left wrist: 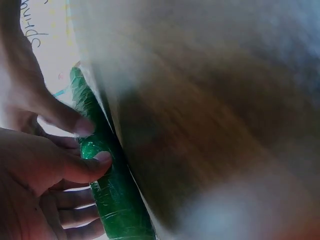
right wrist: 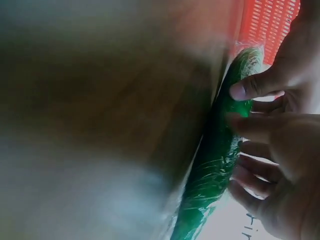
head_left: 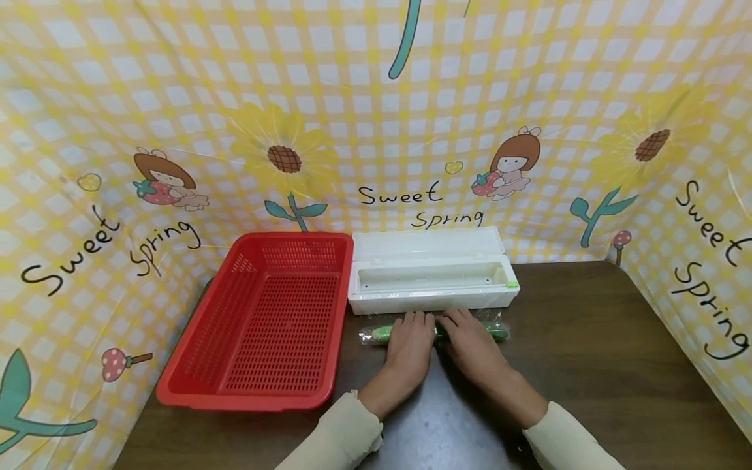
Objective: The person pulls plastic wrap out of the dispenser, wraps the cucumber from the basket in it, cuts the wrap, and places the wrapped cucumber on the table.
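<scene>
A long green cucumber (head_left: 382,334) wrapped in clear plastic film lies crosswise on the table in the head view. My left hand (head_left: 410,343) grips it left of its middle, and my right hand (head_left: 472,346) grips it just to the right. Both hands are close together. In the left wrist view, the left thumb (left wrist: 102,162) presses the near side of the wrapped cucumber (left wrist: 122,210), while the fingers reach over the far side. The right wrist view shows the right hand (right wrist: 290,155) likewise around the cucumber (right wrist: 212,165). Loose film sticks out past its ends.
Just beyond the cucumber stands a white box (head_left: 435,303), lid raised, with a long hollow inside and a green tab (head_left: 512,284) at its right corner. A red perforated basket (head_left: 341,313) sits to the left. A checked cloth (head_left: 388,117) hangs around the dark wooden table (head_left: 611,365).
</scene>
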Demonstrator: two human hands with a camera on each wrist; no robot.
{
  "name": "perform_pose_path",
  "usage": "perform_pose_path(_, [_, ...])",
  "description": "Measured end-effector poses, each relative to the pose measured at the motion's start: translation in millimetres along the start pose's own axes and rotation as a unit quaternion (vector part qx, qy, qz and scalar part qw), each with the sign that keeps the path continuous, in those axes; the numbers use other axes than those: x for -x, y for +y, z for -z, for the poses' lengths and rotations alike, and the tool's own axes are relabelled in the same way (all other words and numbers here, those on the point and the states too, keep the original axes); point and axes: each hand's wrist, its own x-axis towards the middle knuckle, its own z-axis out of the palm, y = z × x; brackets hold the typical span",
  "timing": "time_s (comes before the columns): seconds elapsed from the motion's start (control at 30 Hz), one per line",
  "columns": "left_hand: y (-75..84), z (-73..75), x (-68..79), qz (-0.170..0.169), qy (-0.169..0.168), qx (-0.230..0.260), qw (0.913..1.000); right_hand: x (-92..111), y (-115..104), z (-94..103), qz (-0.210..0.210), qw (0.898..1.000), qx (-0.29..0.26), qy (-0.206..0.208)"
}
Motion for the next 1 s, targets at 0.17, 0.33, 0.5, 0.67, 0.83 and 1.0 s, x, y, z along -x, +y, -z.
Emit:
perform_pose_path(0.17, [-0.2,1.3,1.5,0.004,-0.007,0.005,1.0000,6,14,4.7,-0.039,0.993,-0.033,0.108])
perform_pose_path(0.33, [1.1,3.3,3.6,0.000,-0.010,-0.002,0.9999,10,43,8.8,-0.169,0.962,-0.069,0.204])
perform_pose_path(0.5, [1.8,2.5,5.0,0.000,0.012,-0.033,0.9994,10,76,20.1,-0.327,0.918,-0.162,0.158])
perform_pose_path(0.67, [1.2,2.5,4.9,-0.010,0.031,-0.056,0.9979,12,102,29.0,-0.363,0.901,-0.229,0.056])
perform_pose_path(0.83, [2.2,5.6,4.4,-0.019,0.015,-0.060,0.9979,13,112,26.7,-0.340,0.903,-0.259,0.045])
perform_pose_path(1.0, [5.0,7.8,3.3,-0.023,0.005,-0.054,0.9983,14,115,19.5,-0.317,0.904,-0.270,0.092])
